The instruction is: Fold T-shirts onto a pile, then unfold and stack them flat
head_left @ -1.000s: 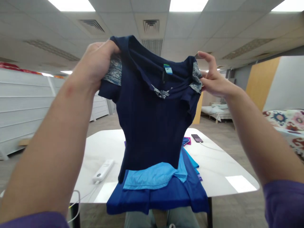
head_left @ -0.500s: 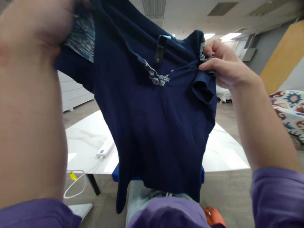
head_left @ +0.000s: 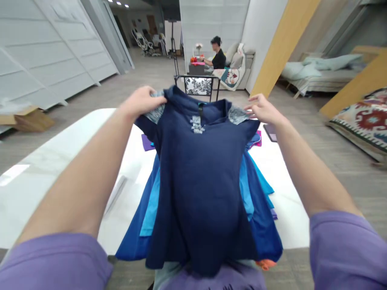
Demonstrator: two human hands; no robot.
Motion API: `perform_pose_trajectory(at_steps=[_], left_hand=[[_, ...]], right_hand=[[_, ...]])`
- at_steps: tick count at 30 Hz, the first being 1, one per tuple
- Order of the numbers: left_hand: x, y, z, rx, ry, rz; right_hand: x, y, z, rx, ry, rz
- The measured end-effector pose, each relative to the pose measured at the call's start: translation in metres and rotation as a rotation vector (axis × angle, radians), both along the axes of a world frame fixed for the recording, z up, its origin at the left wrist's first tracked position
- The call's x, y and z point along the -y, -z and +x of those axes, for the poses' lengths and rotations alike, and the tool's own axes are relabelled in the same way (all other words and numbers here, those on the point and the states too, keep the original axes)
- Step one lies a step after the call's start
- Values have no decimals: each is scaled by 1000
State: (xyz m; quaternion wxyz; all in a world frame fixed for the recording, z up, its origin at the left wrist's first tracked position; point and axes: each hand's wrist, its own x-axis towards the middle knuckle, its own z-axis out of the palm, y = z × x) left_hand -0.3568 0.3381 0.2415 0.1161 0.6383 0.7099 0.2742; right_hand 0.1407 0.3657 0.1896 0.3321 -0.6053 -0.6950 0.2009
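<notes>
A navy short-sleeved T-shirt [head_left: 202, 173] with grey patterned shoulder patches hangs spread out in front of me, its neckline at the far end. My left hand [head_left: 146, 100] is closed on its left shoulder. Pinched at the opposite shoulder is my right hand [head_left: 261, 108]. The shirt's lower part drapes down toward my lap. Under it, on the white table [head_left: 290, 201], lie blue garments [head_left: 269, 225], with lighter blue cloth [head_left: 151, 209] showing at both sides; how they are stacked is partly hidden.
A white power strip [head_left: 115, 193] lies left of the clothes, and a dark flat device [head_left: 270, 133] at the table's right edge. Behind the table stands a black-framed chair [head_left: 198, 86]. Further back, a person [head_left: 218, 58] sits by a sofa. A wooden post [head_left: 284, 48] rises at right.
The shirt has come down from high before my face to over the table and is spread wider. Both hands have moved lower and farther away, still holding its shoulders.
</notes>
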Motion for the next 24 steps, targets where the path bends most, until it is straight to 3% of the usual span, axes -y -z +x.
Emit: perform_pose_trajectory(at_steps=[2, 5, 7, 9, 13, 16, 19, 22, 24], left_hand=[[-37, 70, -2, -140, -122, 22], [-61, 162, -17, -219, -169, -89], [-62, 204, -30, -208, -143, -222], [-59, 228, -39, -173, -137, -320], [-51, 237, -42, -140, -115, -405], [-32, 232, -41, -149, -229, -343], [-4, 226, -40, -135, -388, -325], [19, 224, -30, -56, -303, -452], [22, 224, -15, -24, -252, -480]], right_hand=[[-27, 54, 10, 58, 91, -11], [-33, 122, 17, 169, 65, -65], [-24, 153, 12, 278, 22, -115], [-14, 173, 3, 404, 43, -161], [5, 190, -16, 580, 97, -237], [38, 190, -27, 626, 103, -103], [102, 184, -41, 617, -3, 61], [178, 183, -52, 618, -206, 83], [219, 187, -54, 611, -262, 100]])
